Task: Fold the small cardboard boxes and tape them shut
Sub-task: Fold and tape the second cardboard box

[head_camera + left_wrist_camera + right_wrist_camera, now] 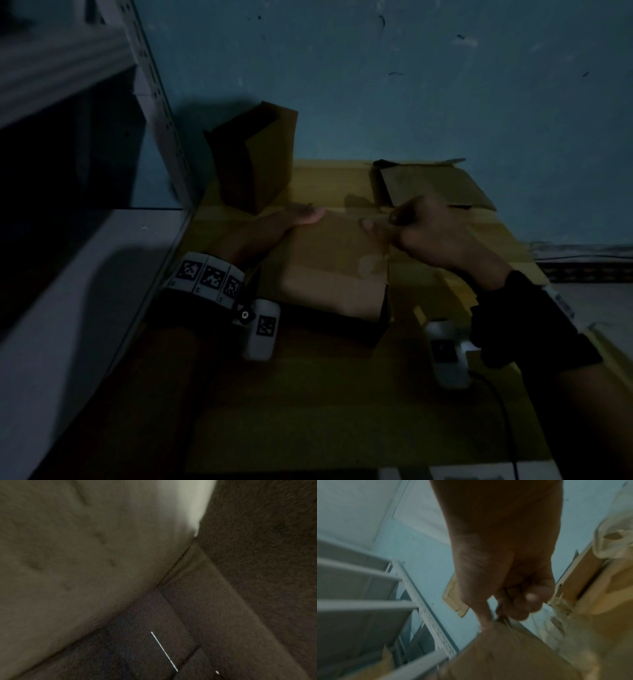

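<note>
The small cardboard box [329, 270] lies at the middle of the cardboard-covered surface [308, 394], its flaps folded shut on top. The left hand [287, 222] lies flat with straight fingers on the box's 10 o'clock corner, pressing it down. The right hand [421, 233] is curled at the 2 o'clock edge, apparently pinching a strip of clear tape [375, 236] that runs down the seam. The box looks light and hollow, stiff at the edges but springy in the flaps, so it is best held at corners. The tape is thin and clingy; keep it taut by its end. An open box [255, 157] stands at 11 o'clock, a flattened one [431, 185] at 1 o'clock.
</note>
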`<action>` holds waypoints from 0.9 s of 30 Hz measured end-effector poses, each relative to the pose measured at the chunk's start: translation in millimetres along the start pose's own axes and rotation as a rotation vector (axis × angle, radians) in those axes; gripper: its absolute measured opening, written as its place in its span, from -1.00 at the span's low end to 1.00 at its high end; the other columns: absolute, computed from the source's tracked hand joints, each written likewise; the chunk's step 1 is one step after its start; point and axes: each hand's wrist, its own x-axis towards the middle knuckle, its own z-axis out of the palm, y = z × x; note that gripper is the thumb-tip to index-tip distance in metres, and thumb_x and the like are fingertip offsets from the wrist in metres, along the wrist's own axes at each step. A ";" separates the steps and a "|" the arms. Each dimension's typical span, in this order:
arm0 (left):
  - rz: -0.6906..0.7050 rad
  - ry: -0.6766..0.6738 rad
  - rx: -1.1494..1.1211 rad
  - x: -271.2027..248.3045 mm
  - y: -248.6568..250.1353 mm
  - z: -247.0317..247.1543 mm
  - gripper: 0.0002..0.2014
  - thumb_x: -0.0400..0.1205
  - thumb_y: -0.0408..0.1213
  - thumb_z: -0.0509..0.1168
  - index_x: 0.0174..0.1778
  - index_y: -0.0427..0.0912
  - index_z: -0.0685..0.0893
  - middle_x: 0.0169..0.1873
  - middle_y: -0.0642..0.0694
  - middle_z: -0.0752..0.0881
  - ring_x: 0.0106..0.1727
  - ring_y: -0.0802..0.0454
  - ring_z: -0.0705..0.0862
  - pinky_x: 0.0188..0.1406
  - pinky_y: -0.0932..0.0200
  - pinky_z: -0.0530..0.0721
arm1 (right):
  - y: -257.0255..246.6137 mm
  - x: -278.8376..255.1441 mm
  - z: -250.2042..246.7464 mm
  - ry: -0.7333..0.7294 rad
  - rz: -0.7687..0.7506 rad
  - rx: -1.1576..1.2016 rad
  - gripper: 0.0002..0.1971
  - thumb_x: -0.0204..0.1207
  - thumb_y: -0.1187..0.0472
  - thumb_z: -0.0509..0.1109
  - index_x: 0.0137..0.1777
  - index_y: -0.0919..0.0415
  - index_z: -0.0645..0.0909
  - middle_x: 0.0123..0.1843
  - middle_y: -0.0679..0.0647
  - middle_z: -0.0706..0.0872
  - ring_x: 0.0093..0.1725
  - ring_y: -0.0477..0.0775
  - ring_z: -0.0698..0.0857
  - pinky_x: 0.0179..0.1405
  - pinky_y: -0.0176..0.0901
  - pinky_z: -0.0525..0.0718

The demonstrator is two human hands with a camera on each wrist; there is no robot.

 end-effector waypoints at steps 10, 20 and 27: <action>0.018 0.007 -0.037 -0.4 1.1 0.1 -0.74 0.63 0.10 0.32 0.04 -0.01 0.62 0.07 -0.13 0.71 0.02 -0.04 0.73 -0.03 0.11 0.66 | 11.5 -4.7 -1.3 -0.156 0.029 0.506 -0.74 0.72 0.21 0.32 -0.17 0.36 0.57 -0.32 0.29 0.68 -0.35 0.07 0.71 -0.22 -0.07 0.82; 0.109 0.013 -0.191 -4.7 -1.3 1.1 -0.76 0.67 0.01 0.29 -0.01 -0.11 0.64 -0.13 -0.06 0.74 -0.30 0.11 0.79 -0.31 0.23 0.71 | 7.5 -5.2 -17.1 -0.115 -0.094 0.770 -0.68 0.61 0.14 0.29 -0.35 0.30 0.51 -0.46 0.12 0.63 -0.46 0.04 0.60 -0.33 -0.07 0.62; 0.170 0.020 -0.233 -1.6 -3.1 1.5 -0.81 0.67 -0.04 0.30 -0.02 -0.09 0.67 -0.20 -0.03 0.81 -0.24 0.10 0.80 -0.24 0.24 0.75 | 12.1 -2.6 -25.5 0.171 -0.240 0.525 -0.78 0.49 0.25 0.51 -0.22 0.46 0.70 -0.23 0.27 0.78 -0.17 0.06 0.73 -0.14 -0.21 0.68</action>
